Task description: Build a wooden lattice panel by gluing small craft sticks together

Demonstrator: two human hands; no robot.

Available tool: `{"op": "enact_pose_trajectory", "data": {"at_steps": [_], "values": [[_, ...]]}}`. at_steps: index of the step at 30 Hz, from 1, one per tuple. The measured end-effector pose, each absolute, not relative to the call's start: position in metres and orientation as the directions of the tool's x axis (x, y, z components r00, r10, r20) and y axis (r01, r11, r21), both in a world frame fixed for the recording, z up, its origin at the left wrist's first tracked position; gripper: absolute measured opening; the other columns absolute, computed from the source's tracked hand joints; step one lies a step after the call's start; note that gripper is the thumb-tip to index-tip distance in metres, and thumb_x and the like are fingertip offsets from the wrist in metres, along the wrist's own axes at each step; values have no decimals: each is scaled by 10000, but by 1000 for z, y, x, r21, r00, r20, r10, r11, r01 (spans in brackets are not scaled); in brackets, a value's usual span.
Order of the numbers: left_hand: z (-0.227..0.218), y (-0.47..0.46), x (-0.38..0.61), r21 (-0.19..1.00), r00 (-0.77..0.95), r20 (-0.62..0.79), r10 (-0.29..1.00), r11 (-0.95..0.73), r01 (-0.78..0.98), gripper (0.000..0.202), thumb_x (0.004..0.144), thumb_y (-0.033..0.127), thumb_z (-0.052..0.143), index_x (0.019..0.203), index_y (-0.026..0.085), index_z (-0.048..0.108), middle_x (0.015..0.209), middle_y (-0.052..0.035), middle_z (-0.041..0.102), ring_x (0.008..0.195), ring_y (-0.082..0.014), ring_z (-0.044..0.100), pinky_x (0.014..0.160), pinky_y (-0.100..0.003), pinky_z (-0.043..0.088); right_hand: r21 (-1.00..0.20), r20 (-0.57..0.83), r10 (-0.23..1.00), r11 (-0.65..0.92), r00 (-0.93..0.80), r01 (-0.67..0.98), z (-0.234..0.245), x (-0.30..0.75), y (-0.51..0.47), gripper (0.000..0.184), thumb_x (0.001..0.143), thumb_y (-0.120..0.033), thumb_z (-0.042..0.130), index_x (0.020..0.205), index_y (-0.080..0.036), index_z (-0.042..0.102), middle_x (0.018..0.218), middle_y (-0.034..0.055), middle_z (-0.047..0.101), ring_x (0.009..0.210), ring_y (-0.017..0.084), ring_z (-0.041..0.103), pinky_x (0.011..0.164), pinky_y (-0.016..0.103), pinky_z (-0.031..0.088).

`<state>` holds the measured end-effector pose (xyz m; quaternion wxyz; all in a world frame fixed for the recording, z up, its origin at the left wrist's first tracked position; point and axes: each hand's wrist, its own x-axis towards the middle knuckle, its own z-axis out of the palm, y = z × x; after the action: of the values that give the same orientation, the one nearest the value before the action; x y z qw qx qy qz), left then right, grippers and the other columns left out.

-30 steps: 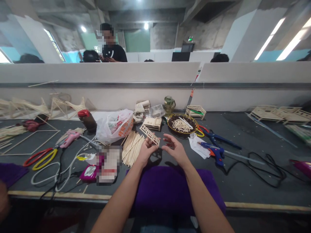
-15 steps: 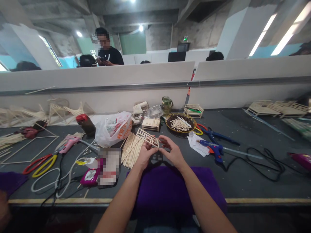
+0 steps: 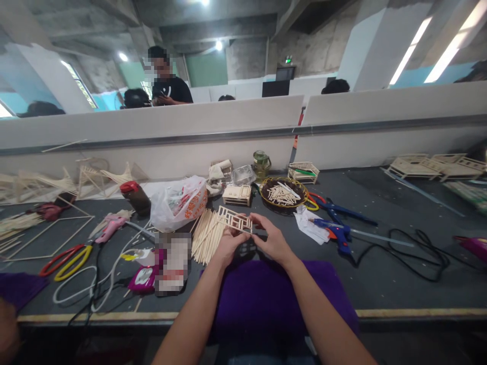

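Observation:
Between my two hands, just above the dark tabletop, is a small lattice frame [image 3: 235,220] of pale wooden sticks. My left hand [image 3: 229,244] grips its lower left side, thumb in front and fingers partly hidden behind. At its right end, my right hand [image 3: 271,237] pinches the frame between thumb and fingers. Left of the frame lies a pile of wooden sticks [image 3: 206,237]. Behind it stands a miniature piece of stick furniture [image 3: 236,194]. A purple cloth [image 3: 281,299] lies beneath my forearms.
A basket of short sticks [image 3: 283,192] and a blue glue gun [image 3: 340,234] with a black cord are to the right. Leftward are a plastic bag [image 3: 178,203], a red-lidded bottle [image 3: 135,197], a pink glue gun [image 3: 110,228] and scissors [image 3: 72,261]. A white partition [image 3: 171,126] rises behind.
The frame is tilted differently in my hands, its open lattice now showing more depth. Both hands keep hold of it. The camera view has shifted slightly.

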<state>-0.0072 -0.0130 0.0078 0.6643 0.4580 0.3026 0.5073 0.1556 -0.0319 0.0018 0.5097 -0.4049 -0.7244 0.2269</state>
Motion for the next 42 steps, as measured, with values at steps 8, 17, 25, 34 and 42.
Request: {"op": "enact_pose_trajectory", "data": {"at_steps": [8, 17, 25, 34, 42], "values": [[5, -8, -3, 892, 335, 77, 939, 85, -443, 546, 649, 56, 734, 1156, 224, 619, 1084, -51, 701, 975, -171, 647, 888, -290, 466, -566, 583, 757, 639, -294, 522, 12, 164, -26, 681, 808, -88, 506, 1451, -246, 348, 1358, 99, 508, 1262, 216, 487, 1073, 414, 420], [4, 15, 12, 777, 395, -1, 919, 249, -578, 543, 671, 75, 731, 1185, 205, 613, 1100, -81, 703, 919, -193, 679, 851, -324, 505, -402, 571, 731, 646, -375, 648, 14, 189, -10, 736, 793, -67, 472, 1485, -245, 293, 1341, 110, 504, 1264, 232, 482, 1067, 421, 432], [-4, 24, 28, 656, 430, -46, 902, 352, -668, 597, 690, 6, 687, 1250, 170, 559, 1017, -83, 726, 857, -180, 696, 832, -320, 522, -377, 606, 719, 637, -341, 673, 2, 203, -4, 762, 792, -54, 442, 1505, -240, 249, 1399, 113, 462, 1314, 234, 440, 1095, 443, 404], [-3, 18, 22, 627, 435, -57, 899, 371, -685, 544, 713, 3, 658, 1229, 153, 573, 1023, -87, 728, 872, -176, 698, 862, -332, 524, -329, 625, 694, 650, -358, 685, 0, 200, -7, 738, 798, -70, 462, 1496, -228, 279, 1398, 108, 499, 1305, 243, 462, 1089, 478, 410], [-6, 19, 23, 629, 453, -32, 891, 370, -683, 519, 718, 6, 667, 1210, 145, 582, 1027, -86, 724, 873, -178, 695, 878, -338, 514, -336, 642, 696, 632, -320, 698, -5, 203, -7, 691, 821, -112, 477, 1484, -224, 321, 1404, 106, 506, 1282, 242, 488, 1074, 474, 417]]}}
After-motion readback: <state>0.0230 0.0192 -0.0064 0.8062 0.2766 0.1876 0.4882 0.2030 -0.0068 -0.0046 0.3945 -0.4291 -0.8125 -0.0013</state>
